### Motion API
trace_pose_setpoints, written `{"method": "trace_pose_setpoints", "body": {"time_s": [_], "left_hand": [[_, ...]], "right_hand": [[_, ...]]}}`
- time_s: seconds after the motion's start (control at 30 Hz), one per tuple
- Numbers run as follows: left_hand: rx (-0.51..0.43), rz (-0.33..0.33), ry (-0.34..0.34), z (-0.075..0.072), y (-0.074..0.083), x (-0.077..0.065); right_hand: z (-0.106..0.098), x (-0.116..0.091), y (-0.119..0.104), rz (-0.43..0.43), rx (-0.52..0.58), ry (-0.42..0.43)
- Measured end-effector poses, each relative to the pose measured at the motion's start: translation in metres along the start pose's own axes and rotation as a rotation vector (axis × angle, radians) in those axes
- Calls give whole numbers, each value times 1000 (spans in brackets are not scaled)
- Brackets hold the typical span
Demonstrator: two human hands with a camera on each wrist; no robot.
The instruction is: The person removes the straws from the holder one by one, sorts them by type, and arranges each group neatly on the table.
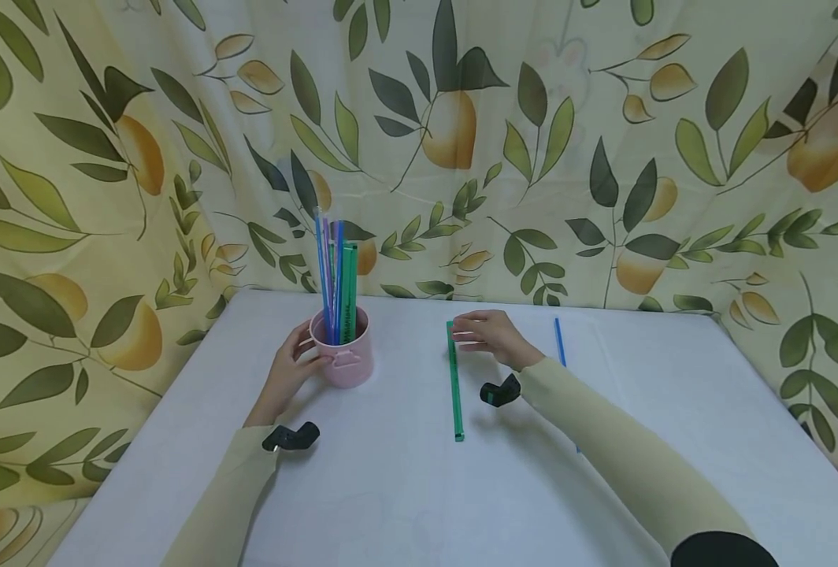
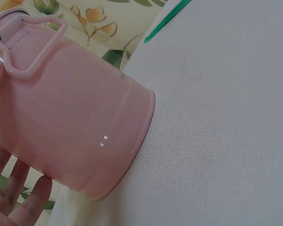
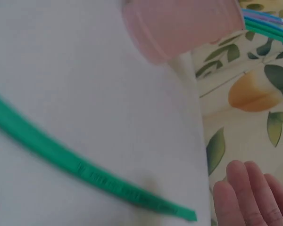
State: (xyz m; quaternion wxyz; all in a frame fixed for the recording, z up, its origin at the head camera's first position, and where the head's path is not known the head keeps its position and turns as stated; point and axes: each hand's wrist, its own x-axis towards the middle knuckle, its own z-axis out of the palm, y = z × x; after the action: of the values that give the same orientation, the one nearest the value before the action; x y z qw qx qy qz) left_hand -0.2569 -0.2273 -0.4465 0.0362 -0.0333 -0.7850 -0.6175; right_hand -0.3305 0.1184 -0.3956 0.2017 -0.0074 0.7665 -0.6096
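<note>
My left hand (image 1: 286,378) holds a pink cup (image 1: 355,372) by its left side, thumb near the wire-like handle loop (image 2: 47,49) and fingers round the far side. The cup stands upright, with blue and purple sticks (image 1: 325,276) and green strips (image 1: 349,287) rising out of it. A long green strip (image 1: 456,394) lies on the table to the right of the cup, and dark markings run along it in the right wrist view. My right hand (image 1: 493,335) hovers by this strip's far end, fingers extended; whether they touch it I cannot tell.
A thin blue stick (image 1: 560,342) lies to the right, partly hidden by my right forearm. All this is on a white-covered table (image 1: 391,488). Behind its far edge hangs a curtain (image 1: 405,205) printed with leaves and fruit.
</note>
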Motion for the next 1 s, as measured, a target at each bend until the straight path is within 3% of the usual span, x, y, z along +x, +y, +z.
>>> {"method": "trace_pose_setpoints", "body": {"time_s": [0.3, 0.63, 0.77, 1.0], "left_hand": [[4, -3, -6, 0, 0, 1], [9, -3, -2, 0, 0, 0], [-3, -1, -4, 1, 3, -2], [14, 1, 7, 1, 1, -2]], "right_hand": [[27, 8, -23, -191, 103, -124], [56, 23, -42, -425, 98, -134], [63, 28, -47, -461, 84, -112], [74, 38, -53, -452, 83, -95]]}}
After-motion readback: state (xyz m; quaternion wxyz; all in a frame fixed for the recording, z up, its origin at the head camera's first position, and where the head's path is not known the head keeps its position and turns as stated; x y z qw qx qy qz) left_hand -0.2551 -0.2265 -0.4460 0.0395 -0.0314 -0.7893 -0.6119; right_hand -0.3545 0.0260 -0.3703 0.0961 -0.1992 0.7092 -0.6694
